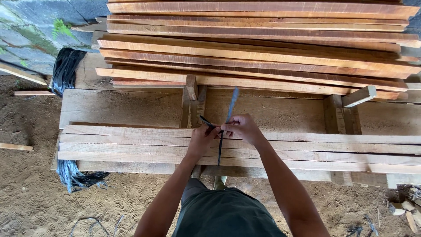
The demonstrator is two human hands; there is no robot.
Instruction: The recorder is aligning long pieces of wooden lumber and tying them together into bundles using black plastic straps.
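A bare floor of brown, trodden sandy earth (pixel 30 193) fills the lower part of the view, meeting a grey stone wall with patches of green growth (pixel 30 30) at the upper left. On the earth stands a rough desk of broad pale wooden boards (pixel 127 107), dusted with sawdust. Its far half carries a tall stack of long reddish-brown sawn timber slats (pixel 258 48), lying crosswise and reaching past the right edge of the view. On the near half lies a flat bundle of paler wooden slats (pixel 333 149), side by side. A bunch of black plastic strapping (pixel 66 70) hangs over the desk's left end, and more of it trails on the earth below (pixel 76 177). At the middle of the near bundle, a thin dark plastic strap (pixel 230 105) runs down across the slats and rises above them. The left hand (pixel 202 138) and the right hand (pixel 242 127) are both closed on this strap, close together just above the slats, fingers pinched around it.
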